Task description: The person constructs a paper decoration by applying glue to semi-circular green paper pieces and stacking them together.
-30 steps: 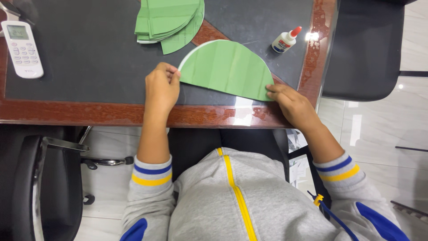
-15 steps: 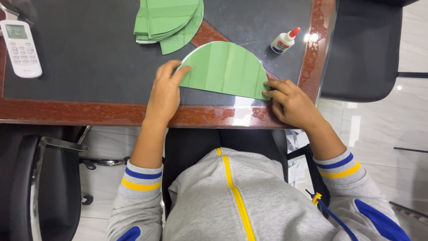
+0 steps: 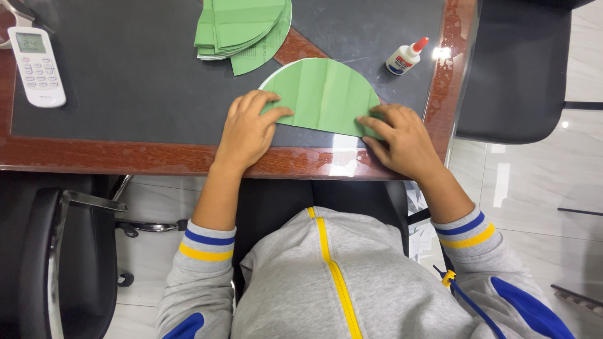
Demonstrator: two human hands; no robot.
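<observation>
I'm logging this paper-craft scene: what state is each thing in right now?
Green paper half-circle: folded, creased, flat on the desk.
Stack of green folded papers: piled, untouched.
White glue bottle with red cap: capped, lying on its side.
White remote control: display lit.
Left hand: pressing the half-circle.
Right hand: pressing its right corner.

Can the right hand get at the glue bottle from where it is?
Probably yes: the right hand rests on the green half-circle paper, and the glue bottle lies just beyond it on the desk with nothing between.

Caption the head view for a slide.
Left hand and right hand press a folded green paper semicircle flat on the dark desk.
</observation>
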